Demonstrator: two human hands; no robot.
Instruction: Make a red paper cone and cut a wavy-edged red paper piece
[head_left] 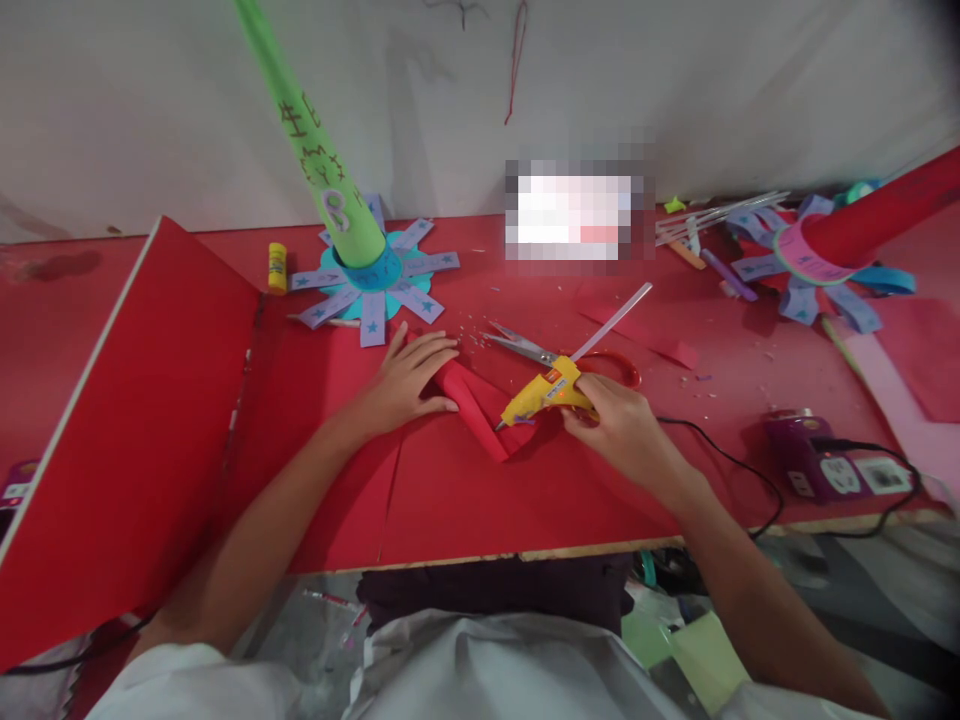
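A rolled sheet of red paper (471,408) lies slantwise on the red table. My left hand (411,380) holds its upper end down, fingers stretched over it and thumb along the near side. In my right hand (619,420) is a yellow glue gun (541,392), its nozzle at the lower end of the roll by the paper's edge. A clear glue stick (615,318) juts from the back of the gun. Behind the gun lie open scissors (525,345) with red handles, partly hidden by it.
A green paper tube (352,215) stands on a petalled base; a red tube (870,225) leans at right. A red board (150,400) rises at left. A yellow glue bottle (277,268), a purple power box (814,460) with black cable, and paper scraps lie about.
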